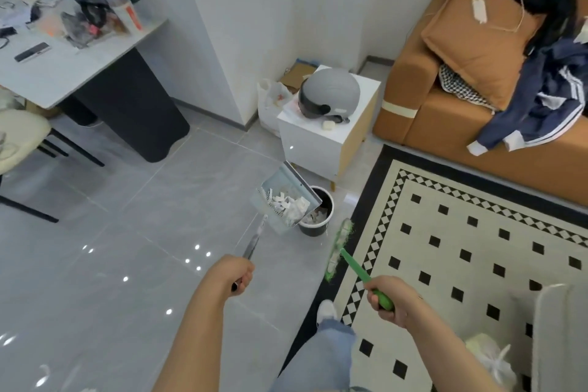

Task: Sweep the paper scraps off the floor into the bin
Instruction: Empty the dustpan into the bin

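Two hands were busy: your left hand (241, 274) was wrapped round the long handle of the dustpan (284, 197), your right hand (389, 301) clenched the green handle of the broom (339, 250). From the left hand the handle ran up and to the right, holding the pan tilted above the floor with its lower corner over the rim of the bin (319, 212). Paper scraps (291, 202) were heaped in that corner, with some already inside the bin (the pour looked under way). The bin stood on the grey floor (143, 232) beside the rug's (461, 232) black edge, ahead of both hands, the left being nearer. The broom's bristle head hung idle right of the bin.
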Demonstrator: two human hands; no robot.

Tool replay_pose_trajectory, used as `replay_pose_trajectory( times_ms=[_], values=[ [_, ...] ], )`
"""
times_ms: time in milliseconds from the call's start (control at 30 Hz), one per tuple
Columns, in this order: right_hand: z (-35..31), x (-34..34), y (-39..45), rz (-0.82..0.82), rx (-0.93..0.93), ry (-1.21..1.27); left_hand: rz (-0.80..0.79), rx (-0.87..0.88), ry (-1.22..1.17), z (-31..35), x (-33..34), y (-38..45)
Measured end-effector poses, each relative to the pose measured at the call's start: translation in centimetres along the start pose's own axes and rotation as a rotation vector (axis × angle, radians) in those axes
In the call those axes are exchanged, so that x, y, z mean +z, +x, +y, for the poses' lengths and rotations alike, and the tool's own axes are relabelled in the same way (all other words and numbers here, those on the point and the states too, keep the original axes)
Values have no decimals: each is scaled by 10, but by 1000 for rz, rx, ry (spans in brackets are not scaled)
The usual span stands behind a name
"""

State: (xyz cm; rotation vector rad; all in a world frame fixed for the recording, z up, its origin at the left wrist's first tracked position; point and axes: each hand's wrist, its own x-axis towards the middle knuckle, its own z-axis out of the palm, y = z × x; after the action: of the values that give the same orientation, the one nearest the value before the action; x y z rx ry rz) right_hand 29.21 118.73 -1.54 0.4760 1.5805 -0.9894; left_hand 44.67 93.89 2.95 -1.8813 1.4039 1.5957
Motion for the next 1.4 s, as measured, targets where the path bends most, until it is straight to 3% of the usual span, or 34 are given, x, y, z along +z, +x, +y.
replay_pose_trajectory(
  times_ms=[333,567,800,1000,1200,1400],
  values=[
    [-112,-46,40,32,-18,-194,144,31,139,73,27,26],
    [-188,-91,83,-52,-10,-379,236,-6,215,108,83,18],
    [-252,-168,95,-177,-19,-668,361,-38,216,130,176,-17],
    [-285,-204,93,-193,-15,-752,425,-40,290,143,265,-34],
    [-281,-211,94,-186,-9,-836,381,-89,155,133,298,-32],
    [-278,-223,94,-181,-8,-872,233,-139,-286,121,323,-36]
  ],
)
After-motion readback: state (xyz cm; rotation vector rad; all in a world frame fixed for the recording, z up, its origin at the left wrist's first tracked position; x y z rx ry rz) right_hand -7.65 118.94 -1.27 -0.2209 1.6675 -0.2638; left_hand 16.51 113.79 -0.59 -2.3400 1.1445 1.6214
